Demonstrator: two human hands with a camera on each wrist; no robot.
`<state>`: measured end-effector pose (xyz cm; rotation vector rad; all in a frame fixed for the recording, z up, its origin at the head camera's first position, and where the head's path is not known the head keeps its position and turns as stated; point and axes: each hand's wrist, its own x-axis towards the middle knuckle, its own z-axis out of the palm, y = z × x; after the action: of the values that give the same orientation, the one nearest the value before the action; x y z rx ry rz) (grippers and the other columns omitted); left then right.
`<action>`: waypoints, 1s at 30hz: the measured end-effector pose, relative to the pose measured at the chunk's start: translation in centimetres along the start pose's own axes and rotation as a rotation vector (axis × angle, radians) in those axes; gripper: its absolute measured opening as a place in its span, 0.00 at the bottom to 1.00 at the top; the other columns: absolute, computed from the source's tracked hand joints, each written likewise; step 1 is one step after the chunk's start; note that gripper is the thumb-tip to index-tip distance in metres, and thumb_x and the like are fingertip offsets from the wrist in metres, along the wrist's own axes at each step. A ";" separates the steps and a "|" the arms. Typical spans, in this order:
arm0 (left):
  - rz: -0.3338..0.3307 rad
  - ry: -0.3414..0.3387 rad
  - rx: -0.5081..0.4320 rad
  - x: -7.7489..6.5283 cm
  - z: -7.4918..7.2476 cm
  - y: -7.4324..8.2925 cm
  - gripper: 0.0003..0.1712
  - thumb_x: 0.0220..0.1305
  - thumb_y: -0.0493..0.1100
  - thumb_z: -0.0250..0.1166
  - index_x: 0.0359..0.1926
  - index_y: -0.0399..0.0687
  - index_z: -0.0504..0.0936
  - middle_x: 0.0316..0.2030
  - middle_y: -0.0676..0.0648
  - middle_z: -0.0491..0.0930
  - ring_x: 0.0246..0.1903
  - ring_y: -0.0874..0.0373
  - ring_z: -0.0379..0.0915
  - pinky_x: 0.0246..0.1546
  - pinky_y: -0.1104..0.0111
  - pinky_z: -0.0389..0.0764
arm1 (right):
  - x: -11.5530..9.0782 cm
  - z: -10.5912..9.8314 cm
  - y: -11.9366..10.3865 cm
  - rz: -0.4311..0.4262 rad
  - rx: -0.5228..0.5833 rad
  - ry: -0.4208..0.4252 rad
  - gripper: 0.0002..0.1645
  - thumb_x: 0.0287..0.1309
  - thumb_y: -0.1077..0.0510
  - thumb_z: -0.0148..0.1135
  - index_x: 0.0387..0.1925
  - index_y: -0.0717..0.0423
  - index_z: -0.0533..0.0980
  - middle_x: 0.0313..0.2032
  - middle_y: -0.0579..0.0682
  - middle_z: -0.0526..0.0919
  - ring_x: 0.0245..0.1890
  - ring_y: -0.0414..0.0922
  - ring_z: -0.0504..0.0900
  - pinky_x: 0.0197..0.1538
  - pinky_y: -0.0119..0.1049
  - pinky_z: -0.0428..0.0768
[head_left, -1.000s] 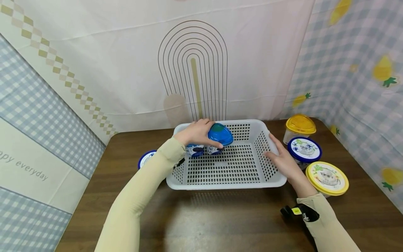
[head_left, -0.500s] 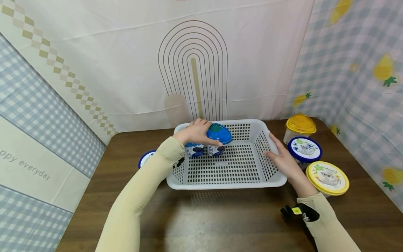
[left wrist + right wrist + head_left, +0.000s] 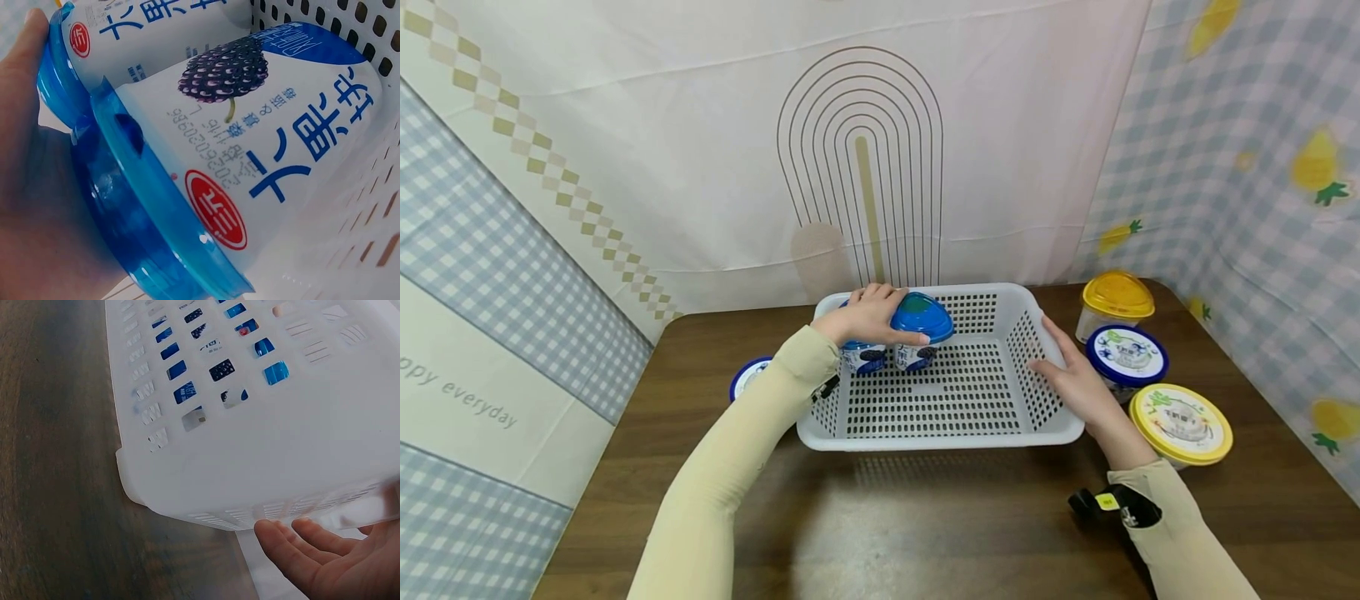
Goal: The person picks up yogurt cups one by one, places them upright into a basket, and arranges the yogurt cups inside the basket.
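A white slotted plastic basket (image 3: 940,442) sits on the table. In its left part stand two yogurt cups with blue domed lids and blackberry pictures. My left hand (image 3: 868,315) grips the right-hand yogurt cup (image 3: 914,357) by its lid, thumb on the near side. The left-hand yogurt cup (image 3: 863,358) stands beside it, partly hidden by that hand; in the left wrist view both cups (image 3: 281,125) show close together. At the basket's right end, my right hand (image 3: 1078,387) holds the end wall, thumb inside the rim and fingers outside.
Right of the basket stand a tub with a yellow domed lid (image 3: 1116,296), a blue-rimmed tub (image 3: 1126,357) and a yellow-rimmed tub (image 3: 1180,423). Another blue-rimmed tub (image 3: 747,377) is partly hidden behind the left forearm. A fabric-covered wall (image 3: 722,208) rises behind the table.
My left hand has brought its yogurt cup slightly left, and the cup has gone from tilted to upright on the basket floor. The right hand and basket look unmoved.
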<state>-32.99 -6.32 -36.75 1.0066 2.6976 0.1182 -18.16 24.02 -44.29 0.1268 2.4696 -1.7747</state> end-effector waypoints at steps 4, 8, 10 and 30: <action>0.001 -0.001 0.008 0.0 0.1 0.0 0.57 0.63 0.75 0.55 0.80 0.50 0.48 0.76 0.40 0.53 0.75 0.43 0.44 0.71 0.44 0.49 | 0.0 0.0 0.1 0.002 0.003 -0.002 0.48 0.75 0.55 0.48 0.79 0.30 0.32 0.77 0.67 0.47 0.64 0.71 0.68 0.48 0.63 0.80; 0.000 -0.002 0.021 0.0 0.2 0.0 0.56 0.64 0.76 0.54 0.80 0.50 0.50 0.76 0.40 0.53 0.75 0.43 0.44 0.71 0.43 0.49 | 0.0 0.0 0.0 0.003 0.000 0.000 0.47 0.75 0.55 0.48 0.79 0.29 0.32 0.77 0.67 0.47 0.64 0.71 0.68 0.48 0.63 0.80; 0.003 -0.003 0.027 0.0 0.2 0.0 0.56 0.64 0.76 0.54 0.80 0.50 0.50 0.76 0.40 0.53 0.75 0.43 0.44 0.71 0.43 0.48 | 0.0 0.0 0.0 0.002 -0.003 0.002 0.47 0.75 0.55 0.48 0.79 0.29 0.32 0.77 0.67 0.47 0.64 0.71 0.69 0.48 0.63 0.80; 0.039 -0.004 -0.073 -0.6 -0.3 -0.1 0.60 0.60 0.74 0.61 0.81 0.50 0.47 0.77 0.41 0.52 0.75 0.42 0.44 0.71 0.40 0.43 | 0.3 0.0 0.2 0.015 0.014 -0.003 0.47 0.75 0.55 0.48 0.79 0.29 0.31 0.77 0.66 0.45 0.65 0.72 0.67 0.48 0.65 0.79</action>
<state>-32.67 -6.80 -36.32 1.0363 2.6500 0.2203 -18.40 24.08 -44.46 0.1435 2.4481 -1.7852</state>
